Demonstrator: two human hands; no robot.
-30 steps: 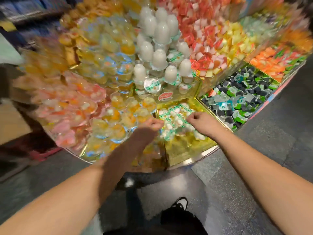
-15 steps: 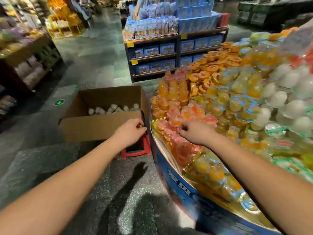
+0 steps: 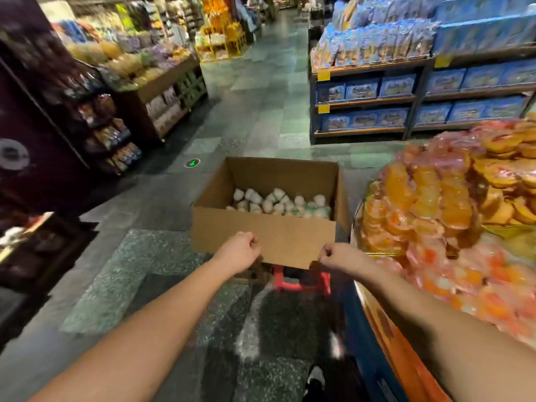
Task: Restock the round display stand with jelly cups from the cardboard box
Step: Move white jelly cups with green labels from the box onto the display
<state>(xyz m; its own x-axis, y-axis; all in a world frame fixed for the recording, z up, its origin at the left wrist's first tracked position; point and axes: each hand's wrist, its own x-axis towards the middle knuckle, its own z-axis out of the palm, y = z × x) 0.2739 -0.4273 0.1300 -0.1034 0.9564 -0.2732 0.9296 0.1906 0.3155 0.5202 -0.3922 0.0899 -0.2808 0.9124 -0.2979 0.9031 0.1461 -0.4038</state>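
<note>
An open cardboard box [image 3: 269, 242] sits on a red stool [image 3: 301, 281] straight ahead, with several white jelly cups [image 3: 278, 203] lying on its bottom. The round display stand [image 3: 377, 323], with a blue and orange skirt, curves along the right, piled with orange and pink jelly packs [image 3: 429, 204]. My left hand [image 3: 240, 252] hovers in front of the box's near wall at its left, fingers curled, holding nothing. My right hand [image 3: 333, 256] hangs by the box's near right corner, also curled and empty. Neither hand is inside the box.
Shelves of blue boxes and bags [image 3: 406, 88] stand behind the box at the right. Snack racks [image 3: 150, 82] line the left. A tiled aisle [image 3: 261, 97] runs away between them. My shoe [image 3: 316, 378] shows at the bottom.
I have turned left from the stand's white-cup compartment to the box. Both hands left the display and moved over in front of the box's near wall.
</note>
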